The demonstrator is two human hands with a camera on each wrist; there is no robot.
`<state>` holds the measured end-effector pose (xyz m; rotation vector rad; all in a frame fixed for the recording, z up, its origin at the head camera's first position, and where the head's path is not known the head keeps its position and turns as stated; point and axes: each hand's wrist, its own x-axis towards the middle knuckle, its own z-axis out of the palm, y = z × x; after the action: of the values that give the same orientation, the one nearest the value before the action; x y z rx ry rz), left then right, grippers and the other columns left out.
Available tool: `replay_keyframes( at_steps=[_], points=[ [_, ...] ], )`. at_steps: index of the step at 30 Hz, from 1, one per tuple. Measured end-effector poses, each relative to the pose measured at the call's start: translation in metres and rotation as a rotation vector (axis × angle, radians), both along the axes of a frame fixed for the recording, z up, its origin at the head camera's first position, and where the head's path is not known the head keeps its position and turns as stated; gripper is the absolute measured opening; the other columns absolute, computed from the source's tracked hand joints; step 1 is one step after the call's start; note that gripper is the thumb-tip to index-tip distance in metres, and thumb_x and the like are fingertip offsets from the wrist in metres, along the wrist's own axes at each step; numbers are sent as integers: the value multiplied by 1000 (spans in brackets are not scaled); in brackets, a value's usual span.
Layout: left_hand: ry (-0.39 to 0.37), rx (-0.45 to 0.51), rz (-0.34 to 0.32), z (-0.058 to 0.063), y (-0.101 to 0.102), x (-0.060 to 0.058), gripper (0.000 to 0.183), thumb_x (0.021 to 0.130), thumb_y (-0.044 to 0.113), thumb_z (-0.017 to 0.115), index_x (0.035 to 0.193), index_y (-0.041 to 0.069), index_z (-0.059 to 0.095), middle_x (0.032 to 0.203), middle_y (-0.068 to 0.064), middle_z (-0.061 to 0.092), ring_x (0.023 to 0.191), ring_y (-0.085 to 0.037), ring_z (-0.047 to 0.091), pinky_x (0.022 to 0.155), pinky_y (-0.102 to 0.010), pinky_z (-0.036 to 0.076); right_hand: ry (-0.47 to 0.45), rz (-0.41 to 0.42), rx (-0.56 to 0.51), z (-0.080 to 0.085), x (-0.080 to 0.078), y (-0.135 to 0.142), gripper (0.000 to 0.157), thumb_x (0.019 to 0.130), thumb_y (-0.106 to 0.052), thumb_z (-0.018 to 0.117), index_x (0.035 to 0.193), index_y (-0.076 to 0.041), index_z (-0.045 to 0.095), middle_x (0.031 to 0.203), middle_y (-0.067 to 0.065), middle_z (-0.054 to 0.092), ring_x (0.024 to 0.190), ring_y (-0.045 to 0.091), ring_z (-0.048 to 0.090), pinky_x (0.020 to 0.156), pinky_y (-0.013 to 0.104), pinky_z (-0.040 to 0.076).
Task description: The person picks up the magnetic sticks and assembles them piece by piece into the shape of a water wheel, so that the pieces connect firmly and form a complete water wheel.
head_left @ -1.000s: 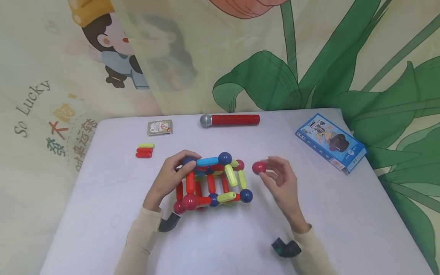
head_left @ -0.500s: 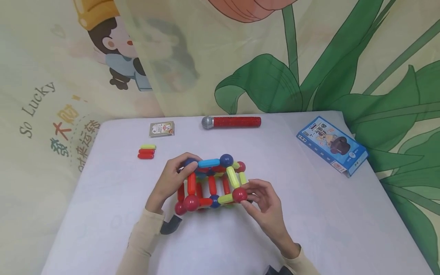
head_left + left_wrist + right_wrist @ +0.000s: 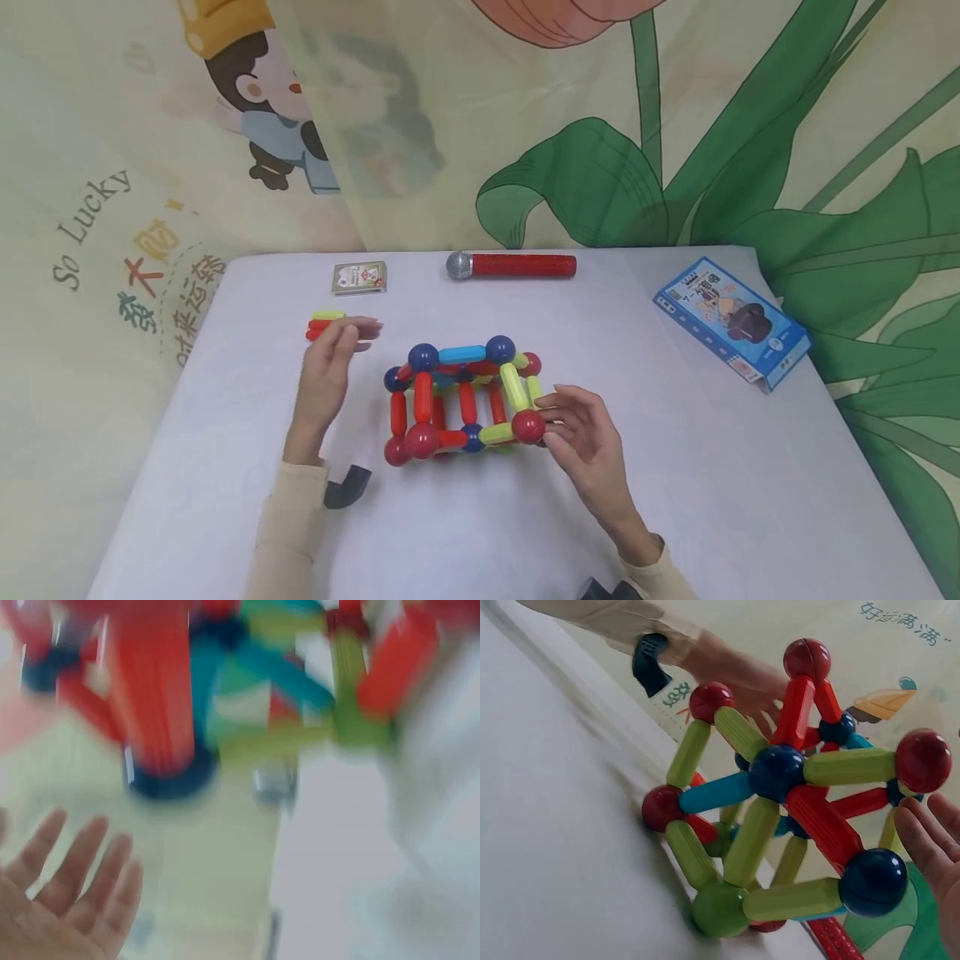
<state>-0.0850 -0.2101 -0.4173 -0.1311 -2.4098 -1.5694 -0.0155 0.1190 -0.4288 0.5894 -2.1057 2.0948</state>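
A frame built of magnetic rods (image 3: 468, 403) and balls stands mid-table, its rods red, yellow-green and blue, its balls red, dark blue and green. My right hand (image 3: 591, 446) is at its right front corner, fingers loosely extended, fingertips right by a red ball (image 3: 528, 427). In the right wrist view that ball (image 3: 922, 761) joins the end of a yellow-green rod, and my fingers (image 3: 930, 840) lie just below it. My left hand (image 3: 326, 383) is off the frame to the left, holding nothing, fingers straight. It partly covers a few loose rods (image 3: 327, 315); the left wrist view is blurred.
A card box (image 3: 360, 277) lies at the back left and a red microphone (image 3: 517, 265) at the back middle. The blue box (image 3: 733, 321) is at the back right. A printed cloth (image 3: 570, 183) hangs behind the table's far edge.
My right hand has brought the red ball from the right to the frame's front corner, where it now sits. My left hand has let go of the frame's upper left ball and moved left.
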Motion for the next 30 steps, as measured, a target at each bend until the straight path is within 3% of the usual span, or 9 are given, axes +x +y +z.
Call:
replay_keyframes(
  at_steps=[3, 5, 9, 13, 20, 26, 30],
  points=[
    [-12, -145, 177, -15, -30, -6, 27, 98, 19, 54, 120, 3, 60, 118, -12, 63, 111, -20, 57, 95, -36, 47, 3, -50, 14, -2, -3, 8, 46, 88, 13, 53, 131, 7, 39, 114, 14, 58, 102, 16, 65, 86, 26, 54],
    [-70, -261, 225, -24, -48, -10, 29, 95, 11, 59, 122, 2, 58, 123, -16, 60, 119, -29, 53, 100, -46, 43, -1, -89, 22, -4, -6, 13, 43, 90, 11, 51, 131, 5, 40, 112, 14, 58, 101, 16, 65, 86, 27, 54],
    [-225, -470, 176, -37, -67, -17, 40, 89, -1, 61, 129, 0, 53, 131, -23, 51, 126, -41, 42, 104, -56, 36, -26, -150, 27, -11, -10, 22, 39, 93, 7, 48, 131, 4, 42, 110, 14, 59, 100, 17, 66, 85, 27, 54],
    [-284, -585, 115, -42, -74, -27, 42, 88, -3, 61, 129, -1, 52, 132, -25, 48, 124, -43, 40, 103, -57, 35, -41, -181, 16, -18, -12, 24, 37, 94, 6, 48, 131, 4, 42, 108, 20, 60, 98, 17, 67, 83, 27, 55],
    [-336, -571, 121, -49, -84, -42, 40, 88, -5, 62, 127, 3, 54, 125, -21, 50, 119, -38, 45, 103, -54, 39, -57, -200, 29, -27, -15, 25, 37, 95, 5, 48, 131, 7, 41, 104, 23, 60, 95, 13, 67, 80, 23, 55],
    [-397, -534, 53, -46, -79, -43, 41, 89, -2, 63, 129, 3, 53, 129, -22, 51, 120, -39, 46, 102, -55, 40, -90, -222, 48, -29, -18, 26, 35, 96, 2, 49, 131, 5, 43, 102, 22, 60, 93, 12, 67, 79, 23, 55],
    [-361, -483, 32, -43, -71, -36, 40, 89, -2, 64, 127, 5, 55, 128, -19, 55, 118, -36, 49, 101, -54, 42, -116, -231, 53, -31, -21, 27, 35, 97, -1, 50, 131, 5, 43, 102, 22, 61, 92, 12, 68, 78, 23, 56]
  ],
)
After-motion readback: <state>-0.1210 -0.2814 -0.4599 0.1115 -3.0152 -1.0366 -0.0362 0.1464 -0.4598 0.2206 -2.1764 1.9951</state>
